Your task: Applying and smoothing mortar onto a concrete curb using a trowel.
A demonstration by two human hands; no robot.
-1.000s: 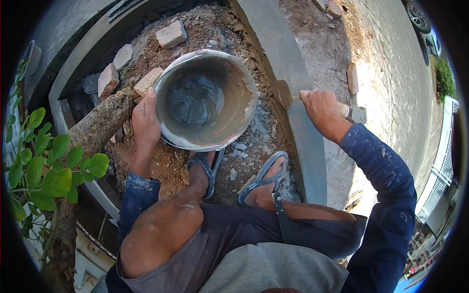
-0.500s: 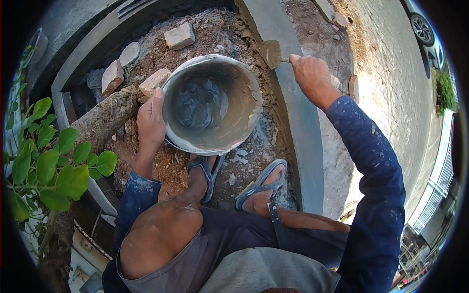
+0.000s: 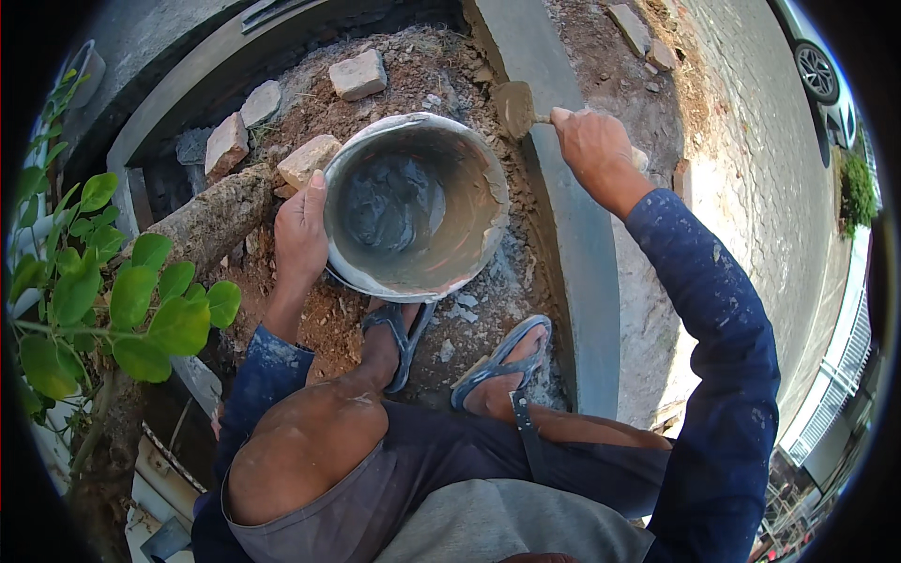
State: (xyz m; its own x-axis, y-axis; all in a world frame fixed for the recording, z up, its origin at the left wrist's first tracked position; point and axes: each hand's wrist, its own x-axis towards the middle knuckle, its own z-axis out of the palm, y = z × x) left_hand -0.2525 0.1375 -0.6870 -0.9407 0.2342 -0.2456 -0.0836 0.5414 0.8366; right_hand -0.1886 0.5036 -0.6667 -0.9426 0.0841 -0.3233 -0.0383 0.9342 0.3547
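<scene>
My left hand [image 3: 300,235] is closed on the left rim of a whitish bucket [image 3: 474,169], which holds wet grey mortar [image 3: 389,202] in its bottom, with drier smears up the inside wall. My right hand [image 3: 596,150] grips the handle of a small mortar-coated trowel [image 3: 516,110]. The blade lies at the inner edge of a long grey concrete ledge [image 3: 577,272], beside a rough strip of mortar, above and right of the bucket.
Broken bricks [image 3: 358,77] and a cut log [image 3: 202,220] lie on the rubble soil. A leafy plant [image 3: 155,324] is at left, a curved concrete curb [image 3: 221,70] behind. Right are a paved road [image 3: 751,188] and a car wheel [image 3: 815,72]. My sandalled feet stand below the bucket.
My right hand and trowel have moved up along the ledge, away from me. The bucket and surrounding scene sit a little lower and further right in the picture.
</scene>
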